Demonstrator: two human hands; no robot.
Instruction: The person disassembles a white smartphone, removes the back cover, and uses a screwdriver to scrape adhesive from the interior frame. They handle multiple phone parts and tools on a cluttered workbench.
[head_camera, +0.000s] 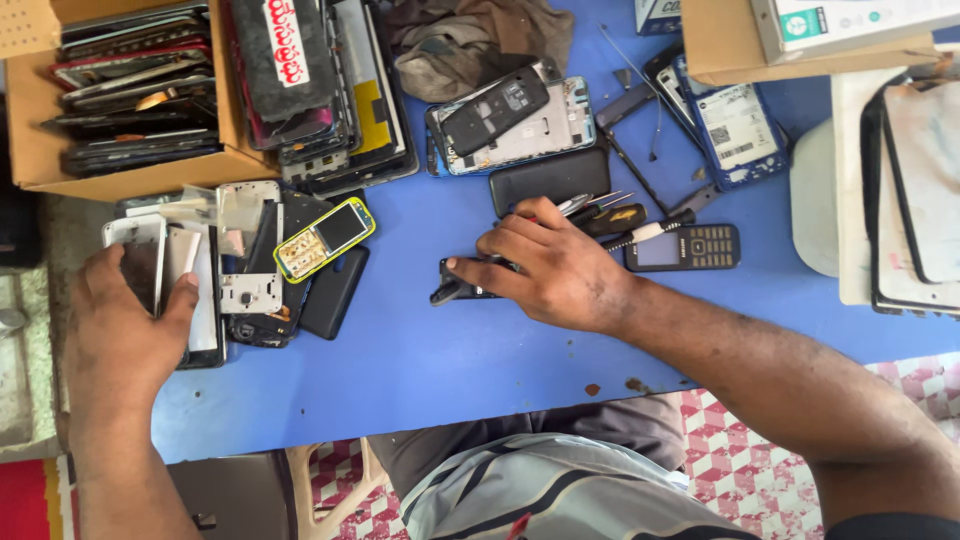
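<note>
The right hand (555, 270) covers most of a small black phone part (455, 287), so its shape can't be told. The brown cardboard box of stacked screens (130, 90) runs off the top edge; the white slab (915, 190) off the right.

1 head-worn camera looks steeply down, close over the blue table (430, 350).

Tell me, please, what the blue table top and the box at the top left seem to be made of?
The table top looks like smooth blue laminate or painted board, with a soft sheen and small scuffs. The box looks like plain brown cardboard, matte, with folded edges.
</note>
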